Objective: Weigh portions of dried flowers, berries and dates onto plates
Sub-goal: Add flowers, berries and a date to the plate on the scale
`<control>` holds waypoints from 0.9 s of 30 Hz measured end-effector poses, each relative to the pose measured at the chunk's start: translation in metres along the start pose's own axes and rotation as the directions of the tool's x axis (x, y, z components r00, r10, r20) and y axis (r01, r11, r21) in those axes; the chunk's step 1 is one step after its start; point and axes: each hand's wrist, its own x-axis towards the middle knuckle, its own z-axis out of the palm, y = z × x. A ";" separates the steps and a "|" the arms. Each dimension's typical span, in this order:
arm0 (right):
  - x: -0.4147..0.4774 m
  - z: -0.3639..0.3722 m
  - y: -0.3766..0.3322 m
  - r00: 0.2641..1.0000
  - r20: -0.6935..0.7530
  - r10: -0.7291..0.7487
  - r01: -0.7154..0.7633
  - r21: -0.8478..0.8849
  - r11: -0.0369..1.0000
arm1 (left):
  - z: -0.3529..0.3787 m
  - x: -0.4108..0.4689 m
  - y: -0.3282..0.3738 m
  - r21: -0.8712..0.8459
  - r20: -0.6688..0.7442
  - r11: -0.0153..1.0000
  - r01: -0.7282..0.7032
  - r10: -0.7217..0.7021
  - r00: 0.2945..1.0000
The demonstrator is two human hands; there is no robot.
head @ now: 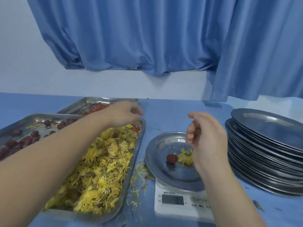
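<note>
Blue table (172, 112) and, left of the scale (173, 205), the big tray (137, 150) heaped with yellow dried flowers (101, 161). Right of the scale, a tall stack of plates (265, 161). Further left, dates (31, 138); behind them, red berries (96, 108). On the scale sits one plate (164, 174). The right hand (206, 136) hovers over it, fingers loosely curled, nothing seen in them. The left hand (126, 115) is up-left of the scale, blurred, grip unclear. On the plate: a flower tuft (186, 157) touching one date (171, 158).

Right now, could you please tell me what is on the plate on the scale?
One red date and a small clump of yellow dried flowers lie on the plate. The right hand covers its right side, hiding anything there.
</note>
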 end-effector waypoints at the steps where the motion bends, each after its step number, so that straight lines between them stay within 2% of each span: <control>1: 0.012 0.004 -0.006 0.998 0.061 -0.006 0.012 -0.105 0.994 | -0.007 0.008 -0.009 0.006 -0.029 1.000 0.030 -0.029 0.999; 3: 0.038 0.011 -0.017 0.982 0.188 0.024 0.045 -0.359 0.932 | -0.021 0.026 -0.029 0.054 -0.091 0.994 0.100 -0.094 0.991; 5: 0.060 0.013 -0.020 0.955 0.284 0.084 0.093 -0.556 0.826 | -0.034 0.044 -0.049 0.133 -0.157 0.977 0.166 -0.144 0.977; 8: 0.081 0.010 -0.007 0.935 0.333 0.124 0.157 -0.702 0.695 | -0.047 0.072 -0.077 0.121 -0.238 0.957 0.262 -0.228 0.944; 11: 0.096 0.002 0.010 0.933 0.332 0.138 0.170 -0.745 0.646 | -0.040 0.103 -0.100 0.188 -0.211 0.925 0.330 -0.290 0.933; 14: 0.105 -0.006 0.017 0.919 0.362 0.158 0.197 -0.767 0.611 | -0.022 0.128 -0.118 0.330 -0.076 0.885 0.327 -0.321 0.944; 17: 0.108 -0.012 0.019 0.914 0.379 0.147 0.217 -0.761 0.611 | -0.008 0.149 -0.130 0.418 -0.018 0.854 0.310 -0.334 0.942; 27: 0.108 -0.016 0.024 0.887 0.425 0.181 0.231 -0.748 0.622 | 0.036 0.186 -0.151 0.434 0.100 0.815 0.384 -0.467 0.878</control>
